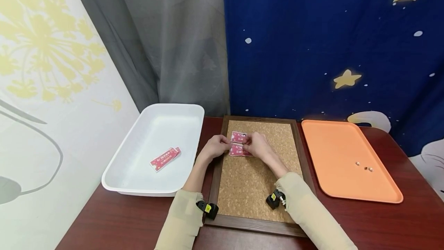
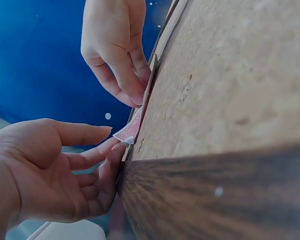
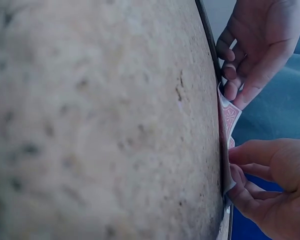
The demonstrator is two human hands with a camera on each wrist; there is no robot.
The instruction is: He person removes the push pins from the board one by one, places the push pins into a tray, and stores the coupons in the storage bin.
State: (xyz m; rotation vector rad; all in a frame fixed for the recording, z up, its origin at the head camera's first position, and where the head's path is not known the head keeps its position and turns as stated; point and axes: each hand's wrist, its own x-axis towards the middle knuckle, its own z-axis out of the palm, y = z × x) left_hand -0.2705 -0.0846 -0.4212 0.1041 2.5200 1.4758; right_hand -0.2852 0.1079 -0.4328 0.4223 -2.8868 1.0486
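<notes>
The lower coupon (image 1: 236,150) lies at about 10 o'clock from the middle of the cork board (image 1: 256,188), just below the upper coupon (image 1: 237,135). The left grip (image 1: 213,146) pinches it at its 9 o'clock end and the right grip (image 1: 257,144) holds it between thumb and finger further toward 3 o'clock; whether the right fingers also brush the upper coupon is hidden, so I cannot be sure. In both wrist views the paper bows off the cork, so I would hold both pinches light, draw the ends gently apart until it lies flat, line its top edge up with the upper coupon, then press from 9 toward 3 o'clock to avoid a crease. The left grip has little play toward 9 o'clock: the wooden frame (image 1: 256,225) is right by it, then a narrow strip of desk (image 1: 121,219), then the rim of the white tub (image 1: 173,122), where two coupons (image 1: 163,160) overlap. Bare cork spreads from 3 round to 6 o'clock of the work, though the right wrist camera (image 1: 273,200) hangs low there and should be lifted before any slide. Toward 3 o'clock, the orange tray (image 1: 340,142) sits just beside the frame with small studs (image 1: 358,163) loose on it, so clear its raised rim.
</notes>
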